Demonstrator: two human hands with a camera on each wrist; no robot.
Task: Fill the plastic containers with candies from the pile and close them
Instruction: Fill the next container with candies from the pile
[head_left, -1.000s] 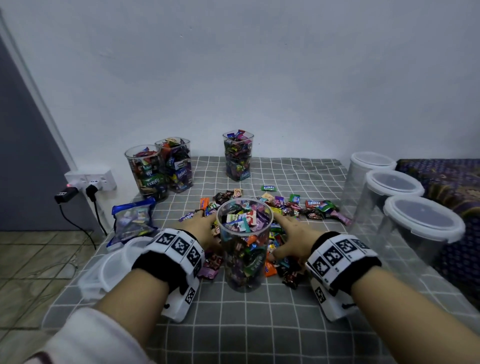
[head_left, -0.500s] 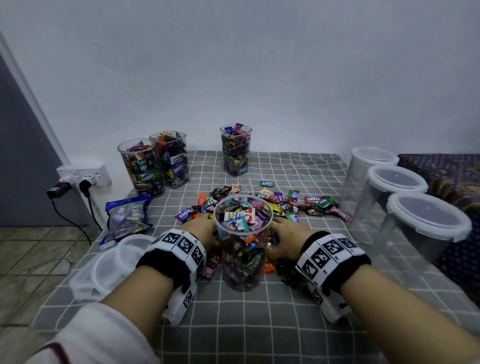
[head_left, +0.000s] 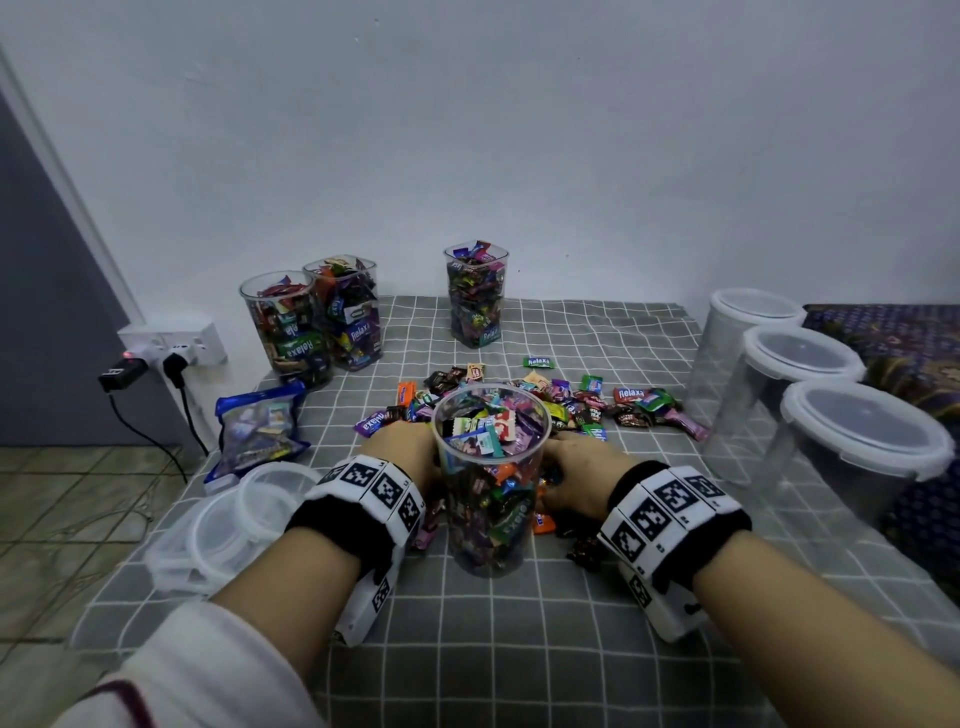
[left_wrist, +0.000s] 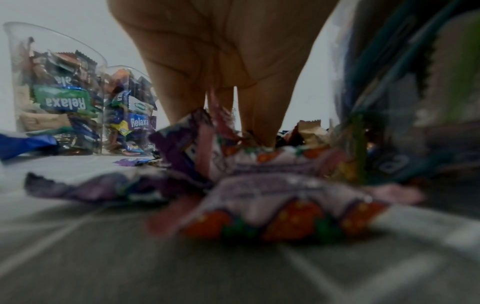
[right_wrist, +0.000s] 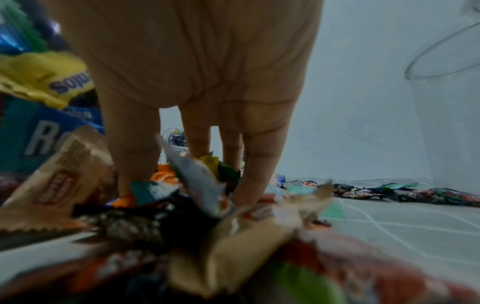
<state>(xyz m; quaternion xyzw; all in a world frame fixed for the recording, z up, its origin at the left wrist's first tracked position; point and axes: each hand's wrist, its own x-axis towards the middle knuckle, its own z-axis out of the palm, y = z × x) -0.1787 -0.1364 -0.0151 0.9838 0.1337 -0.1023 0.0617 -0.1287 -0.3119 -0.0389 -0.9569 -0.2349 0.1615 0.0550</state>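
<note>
A clear open container (head_left: 491, 467), nearly full of wrapped candies, stands mid-table in front of the loose candy pile (head_left: 571, 405). My left hand (head_left: 400, 457) lies against its left side and my right hand (head_left: 582, 478) against its right side. In the left wrist view the straight fingers (left_wrist: 262, 119) reach down into purple and strawberry wrappers (left_wrist: 259, 185) beside the container wall (left_wrist: 402, 82). In the right wrist view the straight fingers (right_wrist: 135, 154) press into brown and dark wrappers (right_wrist: 182, 216). Neither hand grips anything.
Three filled open containers (head_left: 285, 327) (head_left: 348, 312) (head_left: 475, 296) stand at the back. Three empty lidded containers (head_left: 748, 338) (head_left: 795, 389) (head_left: 857, 447) line the right edge. Loose lids (head_left: 223, 525) and a blue candy bag (head_left: 260, 426) lie at the left, near a wall socket (head_left: 171, 348).
Both hands have drawn in a little closer to the container's sides, the right one pulling back from the pile. The container has not moved.
</note>
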